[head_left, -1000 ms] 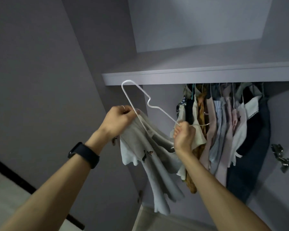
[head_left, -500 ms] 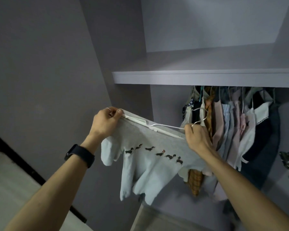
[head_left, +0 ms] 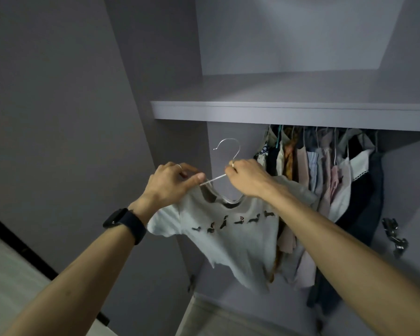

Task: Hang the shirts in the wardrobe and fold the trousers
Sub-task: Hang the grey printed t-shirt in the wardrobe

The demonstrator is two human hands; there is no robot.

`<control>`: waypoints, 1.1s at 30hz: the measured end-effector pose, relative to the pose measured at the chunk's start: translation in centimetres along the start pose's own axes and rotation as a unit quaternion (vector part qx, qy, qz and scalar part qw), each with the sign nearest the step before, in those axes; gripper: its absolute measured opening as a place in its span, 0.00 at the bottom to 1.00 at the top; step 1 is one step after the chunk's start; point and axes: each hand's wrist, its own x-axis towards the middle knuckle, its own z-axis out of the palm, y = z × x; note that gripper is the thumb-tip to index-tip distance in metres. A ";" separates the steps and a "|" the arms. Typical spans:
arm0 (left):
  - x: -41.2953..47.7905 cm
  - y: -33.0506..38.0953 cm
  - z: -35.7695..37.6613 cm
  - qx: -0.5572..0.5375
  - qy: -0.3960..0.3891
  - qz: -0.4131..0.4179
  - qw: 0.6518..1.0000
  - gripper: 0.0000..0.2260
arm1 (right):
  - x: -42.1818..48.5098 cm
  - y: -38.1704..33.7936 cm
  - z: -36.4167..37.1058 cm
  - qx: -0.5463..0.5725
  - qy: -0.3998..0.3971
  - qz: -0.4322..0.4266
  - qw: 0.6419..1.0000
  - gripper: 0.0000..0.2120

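Left hand (head_left: 175,184) and right hand (head_left: 249,181) both bare, forearms (head_left: 325,229) bare all the way to the frame edge. Left wrist wears a black smartwatch (head_left: 117,218): rounded-rectangle dark face on a wide matte black band (head_left: 137,229), snug round the wrist. Thin silvery ring (head_left: 178,166) on the left hand, which finger unclear; motion blur hides finer detail.
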 end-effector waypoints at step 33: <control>-1.0 -0.3 6.3 -0.090 -0.033 -0.014 0.995 0.17 | -7.2 12.5 6.1 0.170 0.197 0.050 0.964 0.12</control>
